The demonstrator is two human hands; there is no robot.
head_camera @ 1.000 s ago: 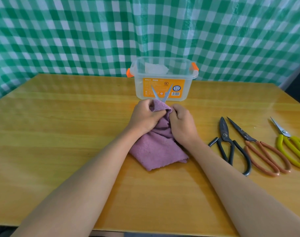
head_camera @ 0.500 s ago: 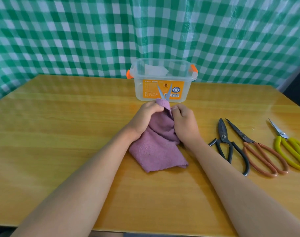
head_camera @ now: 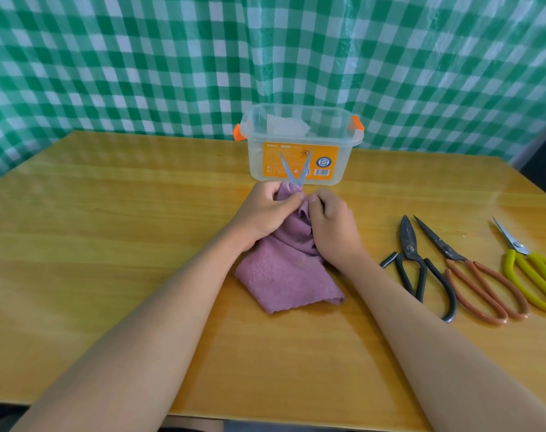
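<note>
The left hand (head_camera: 262, 210) and right hand (head_camera: 330, 226) had fingers clamped on the cloth (head_camera: 284, 275) bunched round scissors (head_camera: 293, 173) on the desk (head_camera: 109, 244), whose bared, spread blades might cut a slipping thumb.

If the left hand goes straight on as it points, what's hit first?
Probably the open scissor blades poking from the purple cloth the left hand grips, then the clear plastic box; depth unclear.

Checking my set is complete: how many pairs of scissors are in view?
4. One pair's blades poke from the purple cloth, handles hidden, gripped by left hand and right hand; black-handled scissors, brown-handled scissors and yellow-handled scissors lie to its right.
</note>
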